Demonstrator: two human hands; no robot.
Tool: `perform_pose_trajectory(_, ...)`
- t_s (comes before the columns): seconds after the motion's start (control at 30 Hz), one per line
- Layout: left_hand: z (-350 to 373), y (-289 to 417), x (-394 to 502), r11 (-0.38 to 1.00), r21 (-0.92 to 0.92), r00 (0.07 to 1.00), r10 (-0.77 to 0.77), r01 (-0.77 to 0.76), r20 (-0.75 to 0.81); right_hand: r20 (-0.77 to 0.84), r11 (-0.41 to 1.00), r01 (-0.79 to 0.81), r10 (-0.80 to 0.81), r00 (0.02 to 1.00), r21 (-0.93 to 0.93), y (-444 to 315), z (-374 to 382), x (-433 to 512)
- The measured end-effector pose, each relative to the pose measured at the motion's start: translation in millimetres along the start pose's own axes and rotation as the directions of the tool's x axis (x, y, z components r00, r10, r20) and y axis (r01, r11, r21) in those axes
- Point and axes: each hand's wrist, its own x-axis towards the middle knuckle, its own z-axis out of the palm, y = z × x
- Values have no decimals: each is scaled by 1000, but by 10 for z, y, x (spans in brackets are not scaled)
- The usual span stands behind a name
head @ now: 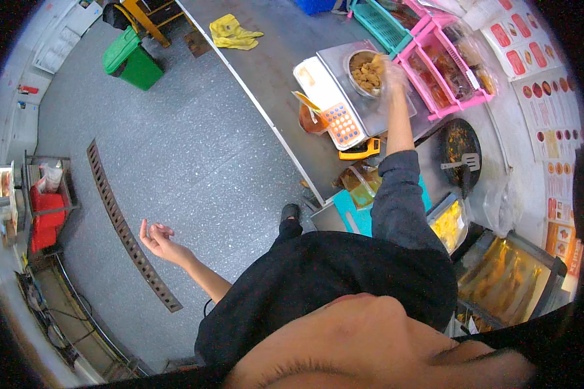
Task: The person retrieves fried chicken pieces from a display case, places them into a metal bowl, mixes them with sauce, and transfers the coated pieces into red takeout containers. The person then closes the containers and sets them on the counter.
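At the right rim of a metal bowl (349, 78), my right hand (393, 78) is blurred, with what looks like a thin clear plastic glove over it. Brown chunks of food (365, 73) fill the bowl, and the fingertips reach over them. Whether the fingers grip a piece is hidden by the blur. Under the bowl is the steel platform of a digital scale (330, 53), its keypad (341, 122) facing the counter's front edge. Far from the counter, my left hand (158, 240) hangs over the floor, palm up, fingers loosely curled and apart, holding nothing.
Pink (440, 73) and teal (379, 24) plastic baskets, the pink one holding bagged food, stand behind the scale. A yellow-and-black device (360, 150) lies beside it. Rightward are a frying pan (450, 146) with a slotted turner (460, 162) and a yellow-filled container (450, 223). A yellow cloth (231, 33) lies farther along.
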Motion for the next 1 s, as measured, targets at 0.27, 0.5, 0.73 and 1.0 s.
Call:
perform_pose_trajectory(0.27, 259, -98, 11, 993, -117, 984, -13, 34, 175, 244, 70, -234, -313, 918, 970, -38, -1339, -1193)
perform_pose_trajectory(0.5, 910, 38, -470, 974, -214, 899, 29, 73, 437, -58, 434, 26, 59, 997, 900, 296, -2713, -3297)
perform_pose_trajectory(0.73, 1547, 260, -1530, 971, -203, 657, 72, 125, 750, -786, 595, 590, 120, 606, 546, 705, -4340, -6080)
perform_pose_trajectory(1.0, 897, 1299, -3547, 910, -338, 439, 209, 239, 874, -989, 733, 679, 65, -130, -41, 1895, -6747, -8943)
